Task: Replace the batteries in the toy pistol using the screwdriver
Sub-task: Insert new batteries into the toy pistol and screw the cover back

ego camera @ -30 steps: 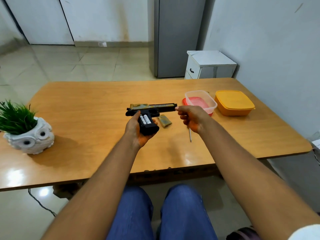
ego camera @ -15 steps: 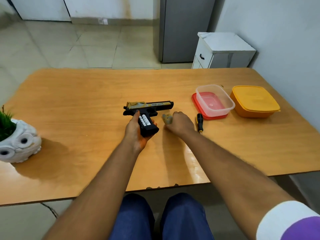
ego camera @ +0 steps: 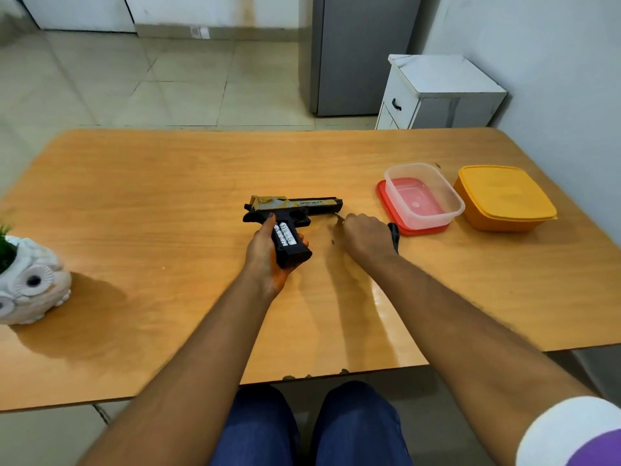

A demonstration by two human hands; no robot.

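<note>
Fingers of the left hand point(ego camera: 268, 253) wrap the black grip of the toy pistol point(ego camera: 291, 210), thumb laid on the frame, holding it flat on its side just over the counter point(ego camera: 161, 203). Fingers of the right hand point(ego camera: 364, 235) curl down over a small olive piece, apparently the battery cover point(ego camera: 339, 216), only a sliver of which shows at the knuckles; whether they pinch it or merely rest on it cannot be told. Batteries point(ego camera: 286, 234): two white cells, seated in the open grip compartment, exposed. Screwdriver point(ego camera: 394, 235): black handle, lying on the counter just beside the right hand, touching the edge of the red lid point(ego camera: 391, 213). Clear tub point(ego camera: 424, 193) stands on that lid; yellow box point(ego camera: 504, 200), lidded, next to it. Owl planter point(ego camera: 30, 284) at far left, well apart. Small dark speck on the counter between the hands, possibly the screw; too small to confirm. Risks, as judged: with the compartment uncovered, tilting the pistol could spill the cells; a loose screw could roll off or be swept away by the right forearm; a cover placed askew could jam; the screwdriver could be nudged by the wrist and roll.
</note>
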